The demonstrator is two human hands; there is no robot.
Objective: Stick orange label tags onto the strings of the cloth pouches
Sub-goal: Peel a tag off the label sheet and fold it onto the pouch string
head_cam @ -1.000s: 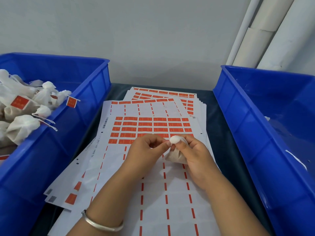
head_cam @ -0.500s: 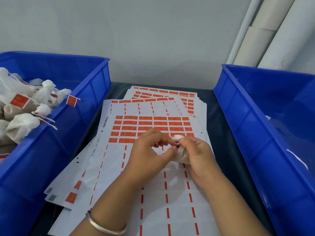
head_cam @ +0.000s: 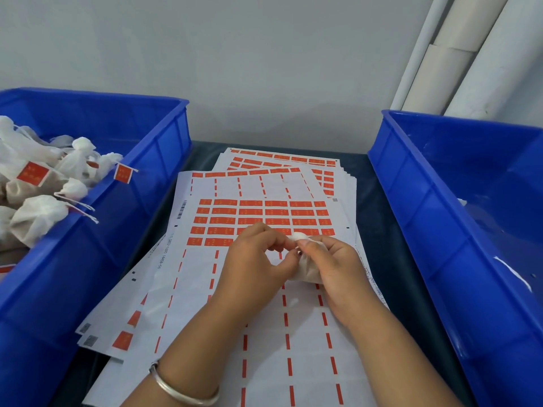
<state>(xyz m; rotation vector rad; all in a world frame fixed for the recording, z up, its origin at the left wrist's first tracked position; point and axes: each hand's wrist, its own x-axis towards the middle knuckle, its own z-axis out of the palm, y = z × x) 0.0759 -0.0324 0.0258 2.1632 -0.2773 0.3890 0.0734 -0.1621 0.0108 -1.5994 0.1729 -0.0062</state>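
A small white cloth pouch (head_cam: 307,267) sits in my right hand (head_cam: 332,259), which is closed around it just above the sticker sheets. My left hand (head_cam: 258,257) touches the pouch's tied top, thumb and fingertips pinched there; the string itself is too small to make out. Under both hands lies a sheet of orange label tags (head_cam: 264,215), several rows still on it, the near part peeled bare. Several tagged pouches (head_cam: 38,212) fill the left blue bin (head_cam: 138,207).
A second blue bin (head_cam: 458,230) stands on the right, nearly bare inside. More sticker sheets (head_cam: 282,160) are stacked behind the top one, spread across the dark table. White pipes (head_cam: 458,54) run up the wall at back right.
Both hands with the pouch have shifted slightly. My left fingers have closed into a pinch at the pouch's top, where they were looser before.
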